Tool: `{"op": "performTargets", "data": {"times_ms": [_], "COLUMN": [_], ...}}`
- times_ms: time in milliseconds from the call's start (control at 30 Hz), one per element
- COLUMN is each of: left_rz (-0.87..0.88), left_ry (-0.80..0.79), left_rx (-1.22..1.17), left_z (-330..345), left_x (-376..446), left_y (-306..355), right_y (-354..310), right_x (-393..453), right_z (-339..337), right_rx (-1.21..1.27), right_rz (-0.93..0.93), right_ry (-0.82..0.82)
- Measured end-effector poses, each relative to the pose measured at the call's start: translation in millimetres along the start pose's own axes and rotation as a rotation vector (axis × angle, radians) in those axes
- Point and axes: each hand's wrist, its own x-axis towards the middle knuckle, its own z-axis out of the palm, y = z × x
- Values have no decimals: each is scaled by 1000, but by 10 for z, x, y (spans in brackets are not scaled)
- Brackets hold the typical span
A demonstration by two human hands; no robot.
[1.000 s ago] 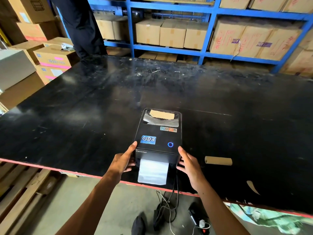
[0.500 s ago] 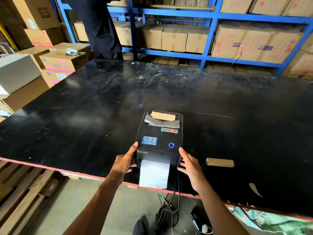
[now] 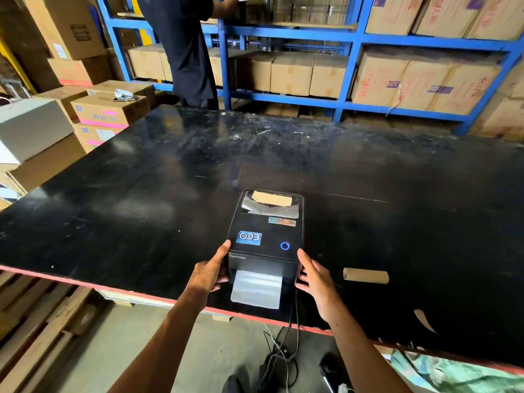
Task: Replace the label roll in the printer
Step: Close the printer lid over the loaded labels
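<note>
A black label printer (image 3: pixel 266 236) sits near the front edge of the black table (image 3: pixel 141 194), lid closed, blue power ring lit. A strip of white labels (image 3: pixel 256 289) hangs out of its front slot. Through the lid window a roll with a brown core shows. My left hand (image 3: pixel 209 272) presses against the printer's left front corner, thumb along the side. My right hand (image 3: pixel 314 279) rests flat against its right front corner, fingers spread. An empty cardboard core (image 3: pixel 365 276) lies on the table to the right of the printer.
Cables (image 3: pixel 283 344) drop from the printer over the red table edge to the floor. A person in dark clothes (image 3: pixel 184 49) stands at the blue shelving (image 3: pixel 351 35) full of cartons behind the table. Stacked boxes (image 3: pixel 105 112) stand at the left. Wooden pallets lie at lower left.
Both hands stay on the printer's front corners. The view has tilted up a little, and the person at the back has moved right toward the shelving.
</note>
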Motion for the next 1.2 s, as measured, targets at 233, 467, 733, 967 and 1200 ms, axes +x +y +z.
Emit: {"op": "performTargets", "data": {"times_ms": [233,467,733,967,1200], "left_rz": [20,28,23,28,16], "left_ry": [-9,-5,-7,-11,-4], "left_rx": [-11,-21,-1,-19,-31], "left_z": [4,9,-15,-8,-11], "left_x": [3,-9,19,7,-11], "left_y": [1,14,-3,10,27], "right_y": [18,4,33,13,4], "right_x": [10,-10,-9,-15,-28], "right_z": [2,20,36,39,51], "right_rx": [-13,4,11,-15,-26], "right_rz": [-2,-10,-14,-8,-3], "right_ry": [0,7,13,19,22]}}
